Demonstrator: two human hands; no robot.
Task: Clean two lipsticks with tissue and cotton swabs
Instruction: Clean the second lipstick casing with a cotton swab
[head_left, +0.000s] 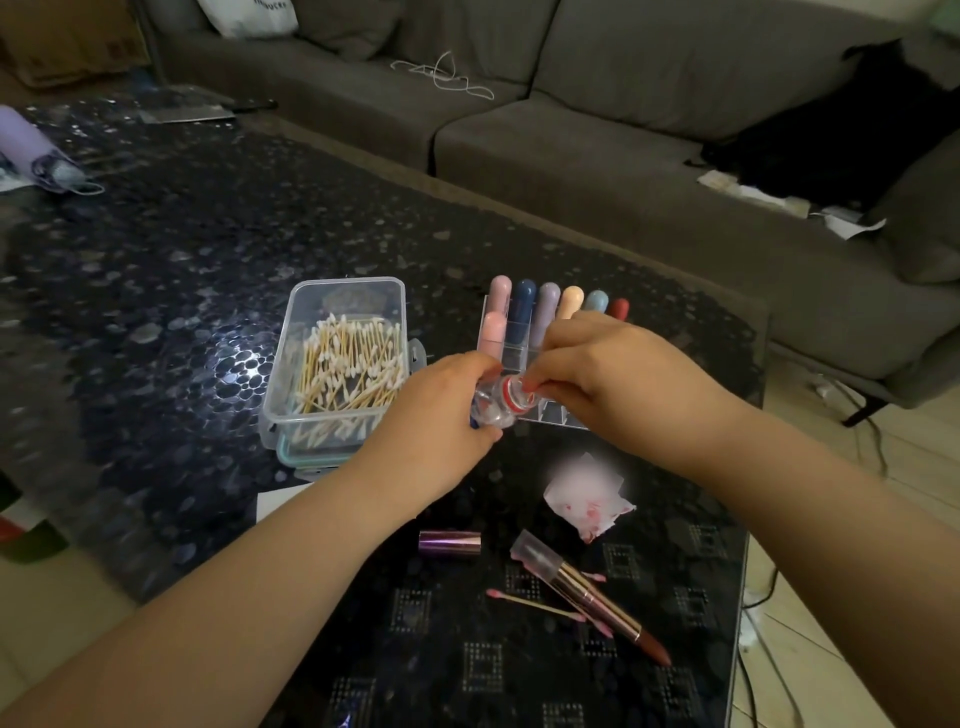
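My left hand (441, 415) grips a small clear bottle (491, 408) with a red ring at its neck. My right hand (597, 374) pinches the bottle's cap end (522, 389). Near the table's front, an open lipstick (597, 592) with a clear cap and rose-gold barrel lies flat. A purple metallic lipstick tube (450, 543) lies to its left. Used cotton swabs (535, 605) with pink tips lie beside the open lipstick. A crumpled tissue (587, 499) stained red sits just beyond them.
A clear plastic box (343, 306) full of cotton swabs stands left of my hands. A clear rack (519, 348) holds several pastel lipsticks behind my hands. The dark patterned glass table (182, 270) ends at the right; a grey sofa (623, 156) lies beyond.
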